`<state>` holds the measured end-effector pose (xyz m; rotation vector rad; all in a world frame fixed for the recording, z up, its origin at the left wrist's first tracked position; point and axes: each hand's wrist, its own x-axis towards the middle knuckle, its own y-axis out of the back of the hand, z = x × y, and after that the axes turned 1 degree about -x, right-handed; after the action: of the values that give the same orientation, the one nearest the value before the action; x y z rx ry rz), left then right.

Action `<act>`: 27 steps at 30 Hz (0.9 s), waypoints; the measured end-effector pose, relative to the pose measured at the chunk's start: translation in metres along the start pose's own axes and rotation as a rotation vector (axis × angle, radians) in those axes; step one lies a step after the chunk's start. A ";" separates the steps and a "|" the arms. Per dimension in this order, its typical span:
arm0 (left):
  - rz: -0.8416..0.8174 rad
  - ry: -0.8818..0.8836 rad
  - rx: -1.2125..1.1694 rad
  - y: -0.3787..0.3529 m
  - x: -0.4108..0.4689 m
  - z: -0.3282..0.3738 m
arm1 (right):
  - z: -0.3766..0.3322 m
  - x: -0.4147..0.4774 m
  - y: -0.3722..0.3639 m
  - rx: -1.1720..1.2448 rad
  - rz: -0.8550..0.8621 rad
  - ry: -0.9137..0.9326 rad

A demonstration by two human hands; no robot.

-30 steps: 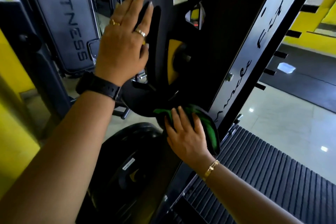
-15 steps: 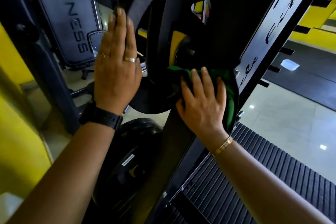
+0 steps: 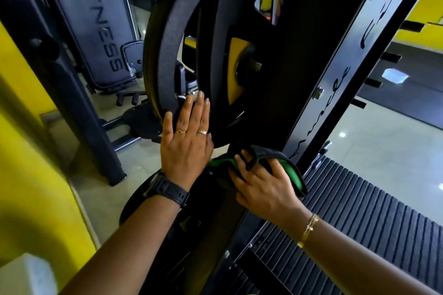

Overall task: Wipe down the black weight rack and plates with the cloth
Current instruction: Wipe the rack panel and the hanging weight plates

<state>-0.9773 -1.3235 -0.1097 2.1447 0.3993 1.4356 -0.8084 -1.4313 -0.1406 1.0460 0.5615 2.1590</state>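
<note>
Head view: the left hand (image 3: 185, 143) lies flat, fingers straight and together, on the lower rim of the upper weight plate (image 3: 165, 43), which hangs on the black weight rack (image 3: 299, 55); the right hand (image 3: 263, 187) has fingers curled into the green-and-black cloth (image 3: 288, 170), pressing it against the rack upright just below that plate; a lower plate (image 3: 134, 206) sits beneath the left wrist.

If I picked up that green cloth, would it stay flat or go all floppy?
Probably floppy: the cloth folds over the fingers of the right hand. Likely light too, since it looks thin and one hand holds it against the rack. It probably wouldn't roll or tip, being soft and bunched.
</note>
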 end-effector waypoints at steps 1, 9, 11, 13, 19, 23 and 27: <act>-0.015 -0.005 0.016 -0.001 -0.002 0.000 | 0.006 0.003 0.004 0.008 0.007 -0.031; -0.021 -0.090 -0.001 -0.011 -0.022 0.003 | 0.009 0.050 0.012 -0.044 0.067 -0.354; -0.030 -0.101 -0.043 -0.017 -0.038 0.003 | -0.011 0.044 0.003 -0.061 0.000 -0.307; -0.057 -0.111 -0.082 -0.024 -0.058 0.003 | -0.024 0.036 -0.005 -0.066 -0.037 -0.257; -0.198 -0.181 -0.187 -0.032 -0.099 0.004 | -0.064 -0.009 -0.021 -0.007 -0.198 -0.007; -0.243 -0.215 -0.287 -0.031 -0.108 0.005 | -0.044 -0.007 -0.010 0.037 -0.187 -0.032; -0.338 -0.218 -0.402 -0.034 -0.111 0.007 | -0.011 0.019 0.004 0.014 -0.077 -0.184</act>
<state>-1.0135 -1.3548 -0.2160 1.7831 0.3375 0.9850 -0.8275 -1.4212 -0.1350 1.1960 0.5222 1.9702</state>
